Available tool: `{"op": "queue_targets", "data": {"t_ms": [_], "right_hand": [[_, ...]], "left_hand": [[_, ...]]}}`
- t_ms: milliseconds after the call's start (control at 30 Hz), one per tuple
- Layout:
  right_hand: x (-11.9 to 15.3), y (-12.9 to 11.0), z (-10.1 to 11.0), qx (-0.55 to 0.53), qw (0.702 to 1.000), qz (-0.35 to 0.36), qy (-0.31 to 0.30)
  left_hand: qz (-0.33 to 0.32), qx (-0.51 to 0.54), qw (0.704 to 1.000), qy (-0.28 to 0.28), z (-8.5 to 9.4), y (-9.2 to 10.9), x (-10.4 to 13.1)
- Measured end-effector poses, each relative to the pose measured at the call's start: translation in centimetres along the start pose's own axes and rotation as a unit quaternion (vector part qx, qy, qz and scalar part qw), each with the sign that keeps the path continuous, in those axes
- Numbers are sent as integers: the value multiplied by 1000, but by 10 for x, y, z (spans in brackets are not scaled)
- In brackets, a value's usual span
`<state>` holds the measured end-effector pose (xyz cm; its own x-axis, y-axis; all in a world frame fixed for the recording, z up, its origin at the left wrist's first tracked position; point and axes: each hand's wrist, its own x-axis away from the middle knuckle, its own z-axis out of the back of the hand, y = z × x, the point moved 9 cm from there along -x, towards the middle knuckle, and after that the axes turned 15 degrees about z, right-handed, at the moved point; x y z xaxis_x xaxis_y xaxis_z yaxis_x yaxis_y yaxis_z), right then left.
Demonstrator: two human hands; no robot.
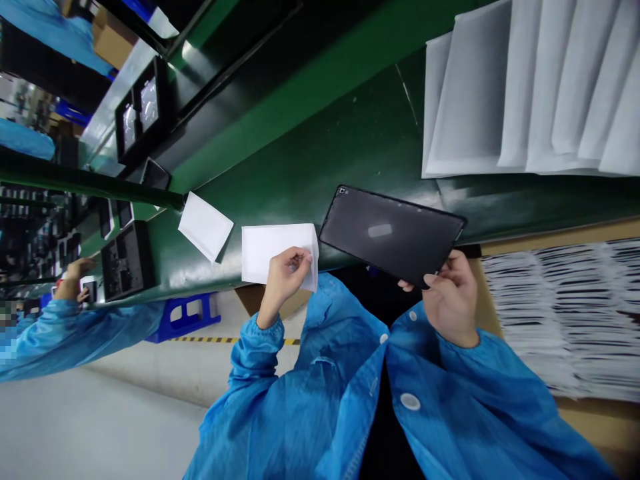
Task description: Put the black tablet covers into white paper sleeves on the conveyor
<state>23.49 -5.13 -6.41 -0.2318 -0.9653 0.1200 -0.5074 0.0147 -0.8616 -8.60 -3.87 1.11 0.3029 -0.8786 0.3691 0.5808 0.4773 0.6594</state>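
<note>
My right hand [451, 297] grips the lower right corner of a black tablet back cover [385, 233], thumb on top and fingers beneath. The cover is tilted, with a small camera opening at its upper left corner and a pale oblong patch in the middle. Beside it, at the bench edge, lies a white sleeve [257, 250]. My left hand [290, 273] is closed in a pinch at the sleeve's right end. A second white sleeve [205, 227] lies farther left on the green bench [280, 173].
White sleeves [475, 93] stand overlapped at the upper right. A cardboard box [493, 293] packed with sleeved pieces is at my right. On the left are black trays [127, 260], a green rail [95, 183], a blue stool [187, 317] and a co-worker's arm [75, 333].
</note>
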Motion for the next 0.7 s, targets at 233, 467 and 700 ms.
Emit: {"op": "queue_targets", "data": {"t_ms": [233, 467, 700], "right_hand": [[11, 2, -8, 3, 1000, 3, -15], [21, 2, -8, 18, 1000, 11, -18], [30, 10, -13, 44, 996, -12, -79]], "left_hand": [[3, 23, 1000, 4, -2, 4, -3], [21, 58, 998, 11, -4, -1, -9], [19, 71, 997, 35, 1, 0, -11]]}}
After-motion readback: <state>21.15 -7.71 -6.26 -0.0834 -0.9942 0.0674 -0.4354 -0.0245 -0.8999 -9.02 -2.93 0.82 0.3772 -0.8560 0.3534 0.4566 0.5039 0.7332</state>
